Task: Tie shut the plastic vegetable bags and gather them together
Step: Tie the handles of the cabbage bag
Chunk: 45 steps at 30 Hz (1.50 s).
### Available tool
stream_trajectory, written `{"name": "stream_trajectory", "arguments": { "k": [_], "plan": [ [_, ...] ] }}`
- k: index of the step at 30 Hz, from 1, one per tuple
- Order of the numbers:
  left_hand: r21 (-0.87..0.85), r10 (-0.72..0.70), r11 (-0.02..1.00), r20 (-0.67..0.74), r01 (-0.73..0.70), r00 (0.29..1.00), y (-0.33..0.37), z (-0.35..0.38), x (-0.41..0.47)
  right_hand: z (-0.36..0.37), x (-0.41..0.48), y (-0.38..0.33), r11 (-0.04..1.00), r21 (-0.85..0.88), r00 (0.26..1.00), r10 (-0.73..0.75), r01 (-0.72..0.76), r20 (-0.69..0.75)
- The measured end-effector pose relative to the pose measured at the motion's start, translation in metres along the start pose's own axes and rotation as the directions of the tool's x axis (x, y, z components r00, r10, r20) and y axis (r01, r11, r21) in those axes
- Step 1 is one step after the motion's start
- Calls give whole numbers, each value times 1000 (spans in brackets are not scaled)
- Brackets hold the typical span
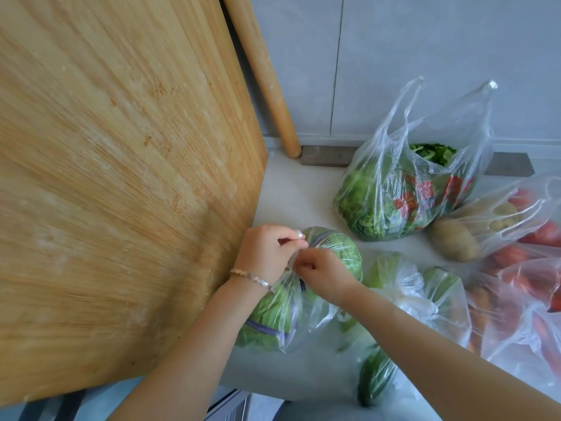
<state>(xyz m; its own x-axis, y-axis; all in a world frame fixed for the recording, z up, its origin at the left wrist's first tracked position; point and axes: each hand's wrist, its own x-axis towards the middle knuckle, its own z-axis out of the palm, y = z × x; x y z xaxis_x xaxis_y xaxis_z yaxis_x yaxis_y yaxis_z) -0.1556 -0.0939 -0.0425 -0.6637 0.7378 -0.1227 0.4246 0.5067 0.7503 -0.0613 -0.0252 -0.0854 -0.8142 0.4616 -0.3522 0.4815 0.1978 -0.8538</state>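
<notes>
Two hands meet at the neck of one bag [267, 317] of greens, which lies on the counter [291, 192] just beside the edge of the wooden board [121, 177]. The left hand [267, 250] pinches the gathered plastic from the left with thumb and curled fingers. The right hand [321, 271] pinches the same twisted neck from the right, knuckles up. The neck sits between the two sets of fingertips, and the bag's bulk bulges below and behind them.

Both forearms come in from the lower edge and converge. A bracelet [252, 278] rings the left wrist.

To the right lie a second bag [406, 287] with a bunched top and a large open lettuce bag [403, 192] near the wall. A potato [453, 240] sits beside the lettuce bag, and bags of red and orange vegetables [522, 299] lie at the right edge. A rolling pin [264, 74] leans on the wall.
</notes>
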Motion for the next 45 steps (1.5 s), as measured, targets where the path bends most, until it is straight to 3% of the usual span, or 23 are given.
{"name": "stream_trajectory", "arguments": {
  "k": [4,9,12,15,21,27,33,36,40,45],
  "plan": [
    [-40,-133,990,44,135,990,-1,5,15,-2,-7,4,996,86,1000,6,-8,26],
    [17,-124,992,148,123,981,-11,6,6,-2,-5,3,947,297,991,130,-120,-14],
    [-59,-74,995,146,83,987,-18,4,-8,-3,-3,2,946,298,990,142,-130,-19],
    [-193,-119,972,86,133,989,-26,2,-14,-5,-2,2,938,331,992,125,-106,-36],
    [-99,-138,985,36,141,990,-37,5,-20,-6,-1,3,930,359,988,120,-76,-101],
    [-102,-105,988,127,118,986,-43,11,-15,-6,2,1,978,207,989,49,-19,-141],
    [-121,-117,984,99,129,988,-44,18,-10,-1,5,0,949,306,969,141,-75,-201],
    [-172,-167,968,89,181,982,-44,20,-12,-3,1,3,966,254,975,103,-50,-199],
    [-184,-206,957,102,222,973,-44,19,-8,-4,-6,6,995,32,980,-90,97,-179],
    [-221,-183,952,156,214,971,-46,13,-8,-1,-4,5,907,-279,915,-369,316,-163]
  ]
}}
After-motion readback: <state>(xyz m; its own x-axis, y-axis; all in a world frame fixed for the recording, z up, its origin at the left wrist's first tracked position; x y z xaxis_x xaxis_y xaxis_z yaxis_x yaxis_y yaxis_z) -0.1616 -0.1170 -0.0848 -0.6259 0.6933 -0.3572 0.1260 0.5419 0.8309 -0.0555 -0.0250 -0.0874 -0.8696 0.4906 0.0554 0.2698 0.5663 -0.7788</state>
